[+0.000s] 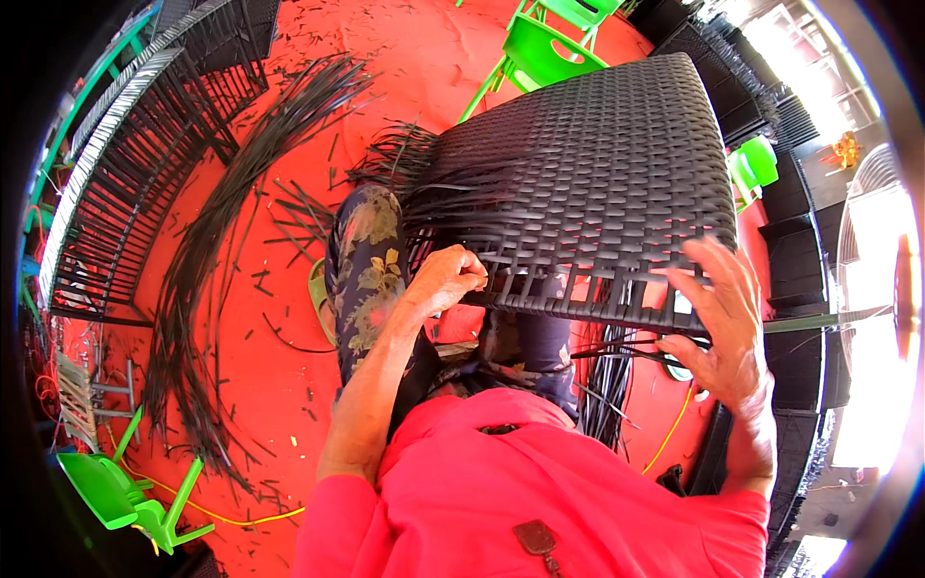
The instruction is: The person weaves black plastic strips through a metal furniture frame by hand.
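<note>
A black woven rattan-like panel (pixel 617 144) lies across in front of me, tightly woven over most of its surface. Along its near edge runs an open row of gaps between flat strips. My left hand (pixel 448 277) is closed at the panel's near left corner; what its curled fingers hold is hidden. Loose strip ends (pixel 443 207) stick out of the panel's left side, just beyond that hand. At the near right corner my right hand (pixel 723 323) has fingers and thumb apart, close to the edge. Loose black strips (pixel 617 349) extend below the edge toward its thumb.
A long bundle of black strips (pixel 217 231) curves over the red floor (pixel 289 405), among scattered offcuts. Slatted black frames (pixel 125 193) stand at the left. Green chairs (pixel 540 58) are at the far side, with another green chair (pixel 106 491) at lower left. A yellow cord (pixel 231 520) crosses the floor.
</note>
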Available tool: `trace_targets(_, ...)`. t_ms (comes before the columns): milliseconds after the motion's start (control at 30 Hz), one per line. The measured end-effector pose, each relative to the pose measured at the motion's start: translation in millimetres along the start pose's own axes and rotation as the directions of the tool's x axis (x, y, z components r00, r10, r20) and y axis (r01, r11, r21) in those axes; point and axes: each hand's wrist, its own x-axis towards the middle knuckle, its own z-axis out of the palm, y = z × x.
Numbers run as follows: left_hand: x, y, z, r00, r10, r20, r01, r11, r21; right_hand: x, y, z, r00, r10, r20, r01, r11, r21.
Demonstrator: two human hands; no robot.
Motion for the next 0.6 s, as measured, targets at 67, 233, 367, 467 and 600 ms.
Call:
trace_targets(67,0.4,13.2,-1.1,0.989,-0.131,0.074,0.135,0.99,-0.039,-14.6,-0.8,19.3,0.953,0.202,-0.225,-0.214,0.976,-0.03)
trace_targets(233,0.7,16.5,3.7,0.979,-0.171,0.113,0.177,0.983,-0.041,-31.8,-7.0,50.6,0.783,0.437,-0.442,-0.373,0.899,0.228)
trace_targets(367,-3.8,20.8,1.1,0.992,-0.125,0.003,0.125,0.992,-0.005,-5.9,0.1,41.0,0.842,0.301,-0.448,-0.302,0.951,0.072)
trace_targets(467,-6.1,20.2,1.7,0.976,-0.219,0.003,0.219,0.973,-0.068,14.0,4.4,37.0,0.836,0.216,-0.504,-0.204,0.976,0.081)
trace_targets(600,-11.9,2.2,6.2,0.991,-0.121,-0.052,0.115,0.987,-0.111,47.3,5.7,26.6,0.844,0.097,-0.527,-0.073,0.995,0.065)
